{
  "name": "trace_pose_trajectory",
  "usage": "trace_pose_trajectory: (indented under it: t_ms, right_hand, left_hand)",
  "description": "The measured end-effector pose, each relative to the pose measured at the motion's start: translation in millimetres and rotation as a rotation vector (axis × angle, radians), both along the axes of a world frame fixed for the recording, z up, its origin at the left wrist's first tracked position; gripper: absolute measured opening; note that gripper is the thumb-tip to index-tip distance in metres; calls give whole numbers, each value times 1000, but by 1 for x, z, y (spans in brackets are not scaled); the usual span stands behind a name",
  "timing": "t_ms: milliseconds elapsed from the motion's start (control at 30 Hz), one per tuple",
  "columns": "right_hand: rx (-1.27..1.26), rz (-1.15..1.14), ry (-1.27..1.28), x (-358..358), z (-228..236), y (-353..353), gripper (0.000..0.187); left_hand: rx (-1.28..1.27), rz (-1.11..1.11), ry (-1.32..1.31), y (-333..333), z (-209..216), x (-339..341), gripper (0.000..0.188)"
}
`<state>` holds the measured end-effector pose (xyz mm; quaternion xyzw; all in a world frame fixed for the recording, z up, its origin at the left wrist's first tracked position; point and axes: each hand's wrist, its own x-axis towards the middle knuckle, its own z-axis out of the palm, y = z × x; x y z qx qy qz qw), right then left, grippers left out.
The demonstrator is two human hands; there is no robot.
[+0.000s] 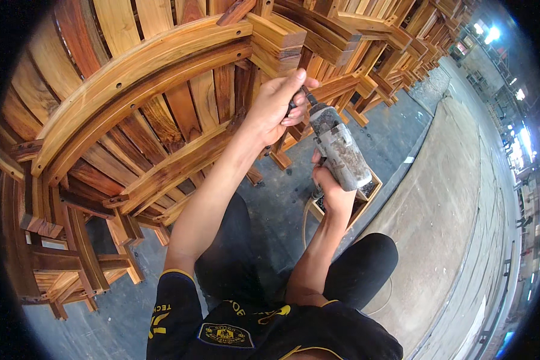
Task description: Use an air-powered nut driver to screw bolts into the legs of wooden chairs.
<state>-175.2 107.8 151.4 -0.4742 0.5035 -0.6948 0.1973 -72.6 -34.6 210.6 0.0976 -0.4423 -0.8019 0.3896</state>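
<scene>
In my right hand (333, 183) is the grip of a worn grey power driver (342, 150), its nose tilted up and toward my left hand. My left hand (279, 105) is closed at the front of the driver, around something slim and dark whose kind I cannot make out. The driver's dark shaft runs up to those fingers. Just beyond my left hand is the end of a thick wooden beam (279, 45), part of a slatted wooden furniture piece (144, 90) with curved rails and drilled holes.
Below the driver, an open wooden box (366, 195) with dark contents sits on the dark grey floor (270, 198). A thin hose (306, 222) runs beside it. More wooden frames (396, 42) line the far side. A pale walkway (438, 198) stretches along the right.
</scene>
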Motion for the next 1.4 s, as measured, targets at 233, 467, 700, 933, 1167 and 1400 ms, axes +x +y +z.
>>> trace_pose_trajectory:
  t_ms: [233,467,700,933,1167,1400]
  right_hand:
    - [61,143,-211,-4,13,-2,36]
    - [46,187,-294,-7,20,-4,36]
    - [46,246,-267,-15,15,-6,36]
    - [31,258,-288,-14,16,-7,38]
    - [50,271,-346,-14,25,-4,39]
    - [56,231,-376,-15,32,-1,35]
  left_hand:
    - [44,46,91,4,-3,-7,32]
    - [54,76,121,5,-5,-9,31]
    - [67,69,117,3,-6,-8,32]
    - [73,69,115,3,-5,-11,35]
    - [193,-7,73,21,-10,8,30]
    - [401,-273,58,23,-61,70,27]
